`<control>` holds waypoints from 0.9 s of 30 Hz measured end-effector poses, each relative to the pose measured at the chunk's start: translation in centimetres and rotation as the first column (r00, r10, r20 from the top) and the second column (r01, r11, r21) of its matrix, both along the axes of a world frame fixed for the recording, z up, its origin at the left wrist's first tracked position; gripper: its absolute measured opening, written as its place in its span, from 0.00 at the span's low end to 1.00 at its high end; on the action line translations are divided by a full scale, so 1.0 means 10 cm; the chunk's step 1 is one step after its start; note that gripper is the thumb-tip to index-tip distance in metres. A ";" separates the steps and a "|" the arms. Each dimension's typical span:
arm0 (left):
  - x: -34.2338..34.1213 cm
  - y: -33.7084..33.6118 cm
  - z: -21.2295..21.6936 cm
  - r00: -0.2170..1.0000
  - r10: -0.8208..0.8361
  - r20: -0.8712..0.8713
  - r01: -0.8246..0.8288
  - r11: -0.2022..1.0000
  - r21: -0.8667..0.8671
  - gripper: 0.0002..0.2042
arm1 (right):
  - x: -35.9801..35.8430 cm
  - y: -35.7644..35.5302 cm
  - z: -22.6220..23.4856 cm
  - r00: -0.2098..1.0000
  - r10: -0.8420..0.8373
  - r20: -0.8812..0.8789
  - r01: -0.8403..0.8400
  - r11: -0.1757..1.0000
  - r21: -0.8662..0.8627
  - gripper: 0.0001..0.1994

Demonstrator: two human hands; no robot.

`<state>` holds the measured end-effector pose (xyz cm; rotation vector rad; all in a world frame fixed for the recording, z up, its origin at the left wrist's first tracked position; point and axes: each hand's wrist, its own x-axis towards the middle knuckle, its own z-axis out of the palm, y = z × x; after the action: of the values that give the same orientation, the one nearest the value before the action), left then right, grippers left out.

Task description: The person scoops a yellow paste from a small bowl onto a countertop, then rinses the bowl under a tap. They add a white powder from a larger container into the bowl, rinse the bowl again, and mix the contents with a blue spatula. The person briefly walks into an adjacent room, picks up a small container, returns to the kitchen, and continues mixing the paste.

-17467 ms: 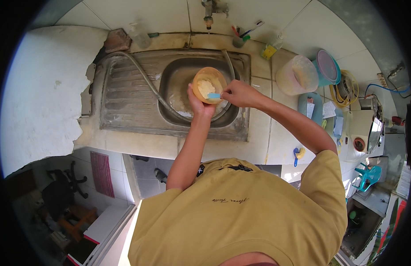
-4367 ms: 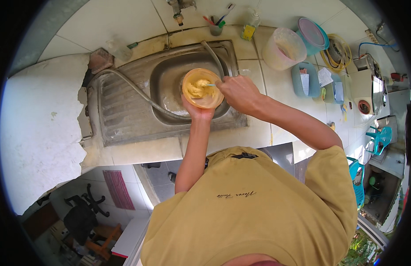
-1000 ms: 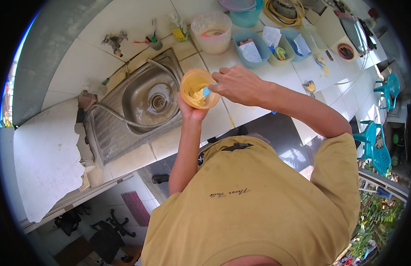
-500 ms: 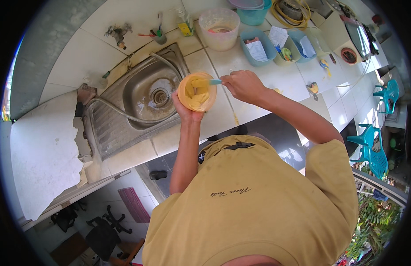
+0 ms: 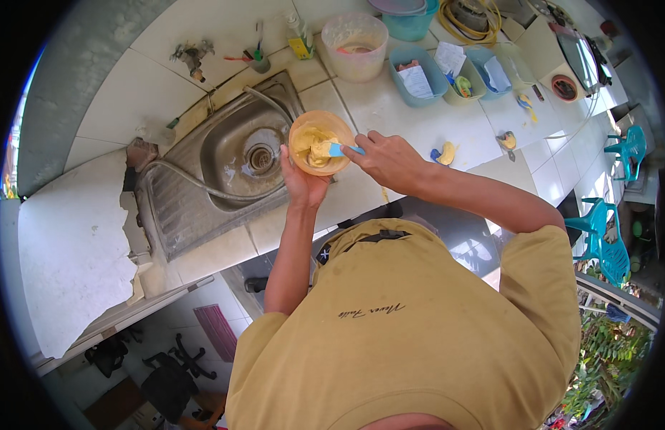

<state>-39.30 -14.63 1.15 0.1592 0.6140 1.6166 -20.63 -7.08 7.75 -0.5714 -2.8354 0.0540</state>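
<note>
My left hand (image 5: 304, 185) is closed around the lower side of an orange plastic bowl (image 5: 341, 123), held up at the counter's front beside the sink. Thick yellow paste (image 5: 316, 141) lies inside, smeared up the wall. My right hand (image 5: 390, 159) grips a light-blue spatula (image 5: 352, 150). Its working end sits in the paste, coated and partly hidden by it. To the right of that hand, a blue-handled tool (image 5: 444, 153) covered in the same paste rests on the counter. Nearer the counter's right edge lies a smeared scraper (image 5: 507, 140).
A steel sink (image 5: 216, 152) with a grey hose is on the left. Behind stand a clear bucket (image 5: 354, 49), a blue bin (image 5: 417, 92) with papers, and several other containers. A broken-edged white board (image 5: 74, 251) lies far left. Teal chairs (image 5: 605, 236) are at the right.
The bowl has tilted, showing more paste. The spatula has swung lower and its end is now buried in paste. My right hand has moved down, uncovering the blue-handled tool.
</note>
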 end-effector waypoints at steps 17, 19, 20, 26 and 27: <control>-0.29 -0.04 0.31 0.906 -0.228 -0.357 0.228 0.973 -0.041 0.33 | -0.07 0.54 0.79 0.907 0.112 0.405 0.013 0.956 -0.293 0.06; -0.27 -0.03 0.20 0.974 -0.095 -0.208 0.098 0.995 0.002 0.33 | -0.04 0.33 0.72 0.941 0.066 0.331 0.053 0.939 -0.339 0.08; -0.24 -0.03 0.18 0.991 -0.032 -0.131 0.034 0.999 0.015 0.33 | -0.04 0.27 0.68 0.980 0.051 0.190 0.012 0.948 -0.317 0.08; -0.18 0.10 0.27 0.982 0.044 0.183 -0.060 0.995 0.082 0.28 | -0.29 0.15 0.53 0.993 -0.074 -0.093 0.070 0.997 -0.039 0.11; -0.21 0.09 0.25 0.984 0.017 0.179 -0.037 0.993 0.109 0.27 | -0.31 0.12 0.46 1.000 -0.003 -0.030 0.002 0.999 -0.038 0.13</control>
<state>-41.41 -13.73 3.69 0.0876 0.3897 1.6717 -23.74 -5.89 12.40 -0.5769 -2.8100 0.1146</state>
